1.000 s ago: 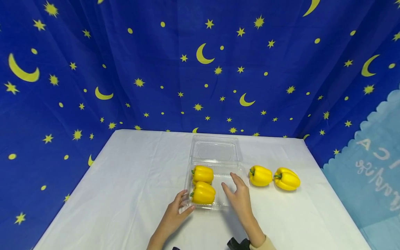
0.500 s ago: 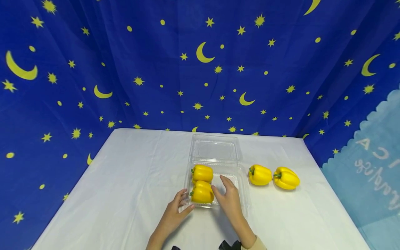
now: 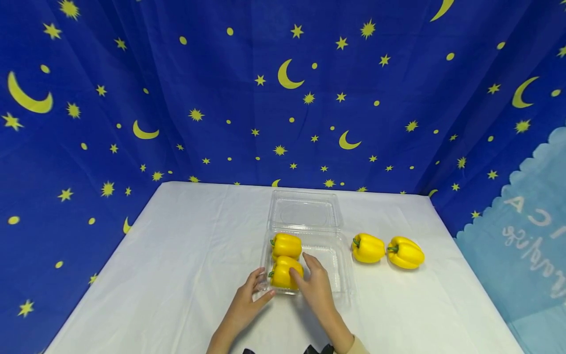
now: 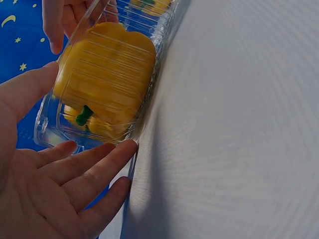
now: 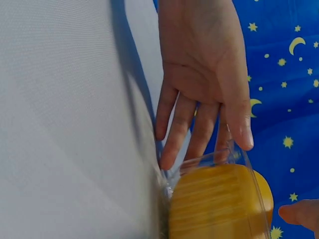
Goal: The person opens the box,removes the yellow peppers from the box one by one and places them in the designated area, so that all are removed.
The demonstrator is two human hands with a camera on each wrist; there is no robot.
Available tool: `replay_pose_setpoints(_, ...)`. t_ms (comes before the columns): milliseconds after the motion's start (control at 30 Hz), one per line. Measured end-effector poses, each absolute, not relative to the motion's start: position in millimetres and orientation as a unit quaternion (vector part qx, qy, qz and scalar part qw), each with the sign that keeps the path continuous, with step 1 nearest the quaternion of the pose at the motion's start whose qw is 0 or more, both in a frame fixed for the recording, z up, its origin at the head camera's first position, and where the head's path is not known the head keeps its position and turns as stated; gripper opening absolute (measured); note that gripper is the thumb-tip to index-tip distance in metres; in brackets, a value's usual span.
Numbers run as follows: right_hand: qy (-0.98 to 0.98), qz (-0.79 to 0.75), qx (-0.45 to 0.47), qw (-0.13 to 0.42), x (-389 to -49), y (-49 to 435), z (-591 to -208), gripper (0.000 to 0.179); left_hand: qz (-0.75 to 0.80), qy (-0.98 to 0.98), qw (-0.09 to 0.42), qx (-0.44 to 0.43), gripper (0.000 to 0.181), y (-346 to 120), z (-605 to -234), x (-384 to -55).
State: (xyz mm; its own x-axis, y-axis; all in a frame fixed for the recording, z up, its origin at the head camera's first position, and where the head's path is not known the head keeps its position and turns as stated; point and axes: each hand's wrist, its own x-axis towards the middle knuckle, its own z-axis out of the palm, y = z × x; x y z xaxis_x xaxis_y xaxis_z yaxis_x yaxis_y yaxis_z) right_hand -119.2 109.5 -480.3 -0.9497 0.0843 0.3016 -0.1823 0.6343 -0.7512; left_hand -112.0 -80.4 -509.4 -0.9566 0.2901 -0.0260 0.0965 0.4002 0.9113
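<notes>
In the head view a clear plastic clamshell container (image 3: 342, 275) lies with its lid (image 3: 305, 211) folded back. Two yellow bell peppers fill its left half: a far pepper (image 3: 286, 245) and a near pepper (image 3: 279, 275), stems facing left. My left hand (image 3: 244, 299) touches the near left corner, fingers extended against the wall and thumb spread, as the left wrist view shows. Over the near pepper's right end is my right hand (image 3: 317, 291), its thumb above the pepper and its index finger beyond; the other fingers are hidden. Whether it touches the pepper is unclear.
Two more yellow peppers, a nearer one (image 3: 368, 248) and a farther-right one (image 3: 406, 253), lie side by side right of the container. White cloth (image 3: 199, 236) covers the table. A blue star-and-moon curtain (image 3: 230, 98) hangs behind it.
My right hand has moved left from above the container's right half to the near pepper's right end. The left hand and all the peppers keep their places.
</notes>
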Motion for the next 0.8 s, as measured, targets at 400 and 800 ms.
replay_pose_setpoints(400, -0.91, 0.387, 0.027, 0.142, -117.9, 102.4, -483.0, 0.053, 0.541, 0.829, 0.085, 0.114, 0.066, -78.9, -507.1, -111.3)
replay_pose_setpoints(800, -0.933, 0.328, 0.05, 0.14, -114.4, 92.8, -483.1, 0.059, 0.539, 0.831, 0.077, 0.118, 0.066, -78.8, -509.0, -112.2)
